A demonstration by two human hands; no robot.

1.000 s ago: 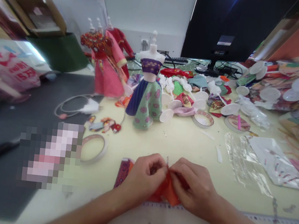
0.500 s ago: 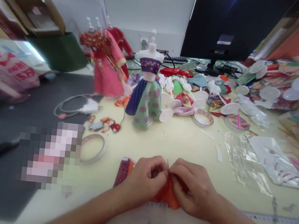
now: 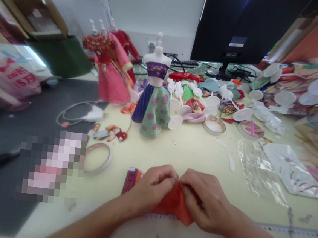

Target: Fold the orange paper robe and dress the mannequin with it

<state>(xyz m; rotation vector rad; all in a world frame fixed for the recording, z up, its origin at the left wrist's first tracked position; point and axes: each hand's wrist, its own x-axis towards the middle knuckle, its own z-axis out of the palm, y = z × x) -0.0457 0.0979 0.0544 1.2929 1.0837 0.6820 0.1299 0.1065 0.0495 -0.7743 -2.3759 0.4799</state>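
Observation:
Both hands meet low in the middle of the view over an orange-red piece of cloth (image 3: 174,202). My left hand (image 3: 158,183) pinches its upper edge between thumb and fingers. Right beside it, my right hand (image 3: 204,199) pinches the same edge, fingertips almost touching the left ones. The cloth hangs below the fingers toward a ruler strip (image 3: 162,216) on the table. Partly behind my left wrist lies a purple patterned piece with an orange edge (image 3: 130,180). Whether anything small sits between the fingertips is hidden.
A small mannequin in a purple and green dress (image 3: 154,95) stands ahead. Rolls of tape (image 3: 109,161) lie left and farther back. Clear plastic bags (image 3: 256,171) lie at right. A charger (image 3: 94,114) with its cable, heaped doll stands (image 3: 243,114) and a monitor (image 3: 242,25) surround the workspace.
More of the orange-red cloth shows below my fingers. The left fingers have closed flatter, and a thin pointed bit that stuck up between the hands no longer shows. The view shifted slightly.

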